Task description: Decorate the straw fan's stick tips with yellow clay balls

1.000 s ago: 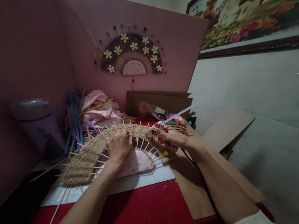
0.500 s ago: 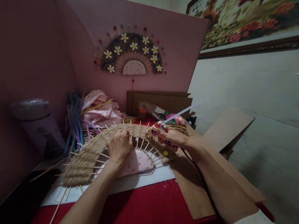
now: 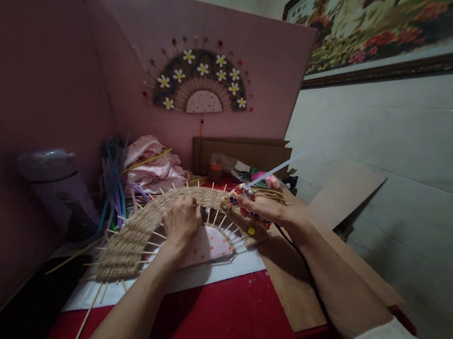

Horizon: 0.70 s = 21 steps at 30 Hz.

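A half-round woven fan (image 3: 126,247) of twine on thin sticks lies in front of me, with a pink dotted half-circle (image 3: 209,244) at its centre. My left hand (image 3: 182,219) is closed on the fan's woven band near the top of the arch; its fingertips are hidden. In my right hand (image 3: 262,206) is a glue gun (image 3: 235,195) with a flowered pattern. A translucent glue stick (image 3: 276,170) juts from its back, and a black cord hangs below. The gun's nozzle is over the band's right part, hard to make out. A yellow dot (image 3: 251,231) sits on the band.
A finished fan with white flowers (image 3: 203,70) hangs on the pink board (image 3: 273,76). Behind the work stand a lilac bottle (image 3: 62,195), pipe cleaners (image 3: 114,178), dotted cloth (image 3: 151,165) and cardboard (image 3: 241,154). A brown board (image 3: 290,288) lies on the red tablecloth (image 3: 211,314).
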Each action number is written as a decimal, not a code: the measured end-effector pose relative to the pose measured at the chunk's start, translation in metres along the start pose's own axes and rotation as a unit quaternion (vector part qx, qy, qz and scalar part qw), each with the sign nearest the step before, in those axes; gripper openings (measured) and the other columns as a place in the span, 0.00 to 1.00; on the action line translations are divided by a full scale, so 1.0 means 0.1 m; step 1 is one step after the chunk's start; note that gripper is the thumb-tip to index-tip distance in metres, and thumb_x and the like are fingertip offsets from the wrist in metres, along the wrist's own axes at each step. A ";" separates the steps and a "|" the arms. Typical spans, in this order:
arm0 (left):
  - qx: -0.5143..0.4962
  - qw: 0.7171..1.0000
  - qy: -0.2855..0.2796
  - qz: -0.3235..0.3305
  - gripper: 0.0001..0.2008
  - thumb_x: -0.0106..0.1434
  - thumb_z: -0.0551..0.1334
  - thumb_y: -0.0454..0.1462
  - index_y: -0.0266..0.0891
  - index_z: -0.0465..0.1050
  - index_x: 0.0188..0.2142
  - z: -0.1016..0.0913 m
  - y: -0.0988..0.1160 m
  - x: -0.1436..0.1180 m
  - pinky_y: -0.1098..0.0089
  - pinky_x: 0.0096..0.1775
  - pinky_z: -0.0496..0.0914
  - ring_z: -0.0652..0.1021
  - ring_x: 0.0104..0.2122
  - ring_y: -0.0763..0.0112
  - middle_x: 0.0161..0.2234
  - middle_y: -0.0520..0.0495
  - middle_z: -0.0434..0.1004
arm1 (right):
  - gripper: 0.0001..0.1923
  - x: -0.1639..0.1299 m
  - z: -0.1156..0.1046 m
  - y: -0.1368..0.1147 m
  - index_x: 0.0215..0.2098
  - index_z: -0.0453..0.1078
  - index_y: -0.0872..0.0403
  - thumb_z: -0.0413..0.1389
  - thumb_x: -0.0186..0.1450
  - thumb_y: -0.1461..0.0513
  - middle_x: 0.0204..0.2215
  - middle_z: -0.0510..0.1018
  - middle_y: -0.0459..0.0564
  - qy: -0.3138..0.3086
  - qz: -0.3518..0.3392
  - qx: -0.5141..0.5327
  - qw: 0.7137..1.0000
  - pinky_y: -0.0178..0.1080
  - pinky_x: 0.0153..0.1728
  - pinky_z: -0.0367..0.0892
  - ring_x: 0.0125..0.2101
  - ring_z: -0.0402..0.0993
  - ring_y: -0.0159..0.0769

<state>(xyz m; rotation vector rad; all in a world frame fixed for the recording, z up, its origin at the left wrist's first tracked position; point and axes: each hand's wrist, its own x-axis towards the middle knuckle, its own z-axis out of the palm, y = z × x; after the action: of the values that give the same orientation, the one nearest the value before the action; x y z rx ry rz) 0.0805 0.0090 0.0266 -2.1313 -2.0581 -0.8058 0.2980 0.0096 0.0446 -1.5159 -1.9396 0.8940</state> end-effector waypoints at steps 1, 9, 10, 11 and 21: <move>-0.001 1.000 -0.001 -0.001 0.11 0.62 0.54 0.38 0.42 0.74 0.38 0.00 0.00 0.00 0.65 0.33 0.64 0.76 0.37 0.60 0.40 0.44 0.77 | 0.31 0.00 0.00 -0.01 0.21 0.61 0.53 0.43 0.59 0.36 0.11 0.61 0.43 0.003 0.001 -0.004 1.000 0.33 0.14 0.54 0.13 0.56 0.27; 0.004 1.000 0.005 0.000 0.11 0.62 0.54 0.38 0.42 0.74 0.37 -0.01 0.01 -0.01 0.65 0.32 0.65 0.77 0.37 0.60 0.39 0.45 0.77 | 0.31 -0.05 -0.01 -0.07 0.18 0.61 0.53 0.43 0.61 0.38 0.10 0.59 0.44 0.011 0.012 -0.010 1.000 0.37 0.17 0.58 0.13 0.57 0.30; 0.004 1.000 0.004 0.001 0.11 0.62 0.54 0.38 0.42 0.74 0.37 -0.01 0.01 -0.01 0.65 0.32 0.65 0.77 0.37 0.60 0.39 0.45 0.77 | 0.30 -0.05 -0.01 -0.07 0.18 0.62 0.53 0.44 0.61 0.38 0.10 0.60 0.44 0.016 0.011 -0.009 1.000 0.37 0.18 0.59 0.14 0.58 0.31; 0.005 1.000 0.003 0.001 0.11 0.62 0.53 0.38 0.42 0.74 0.37 -0.01 0.02 -0.01 0.65 0.32 0.65 0.77 0.37 0.59 0.39 0.45 0.77 | 0.30 -0.05 -0.01 -0.07 0.19 0.62 0.53 0.45 0.61 0.38 0.10 0.60 0.44 0.021 0.009 -0.009 1.000 0.37 0.19 0.60 0.15 0.59 0.31; 0.007 1.000 0.001 0.004 0.12 0.62 0.52 0.38 0.42 0.74 0.38 -0.01 0.01 -0.01 0.64 0.32 0.65 0.77 0.37 0.58 0.39 0.44 0.76 | 0.31 -0.04 -0.01 -0.07 0.17 0.59 0.52 0.43 0.60 0.37 0.10 0.59 0.42 -0.008 0.013 -0.004 1.000 0.36 0.17 0.58 0.13 0.56 0.29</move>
<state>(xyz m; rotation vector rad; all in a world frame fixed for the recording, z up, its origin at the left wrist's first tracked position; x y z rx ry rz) 0.0816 0.0074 0.0274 -2.1293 -2.0467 -0.7910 0.2952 0.0045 0.0506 -1.5459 -1.9403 0.9131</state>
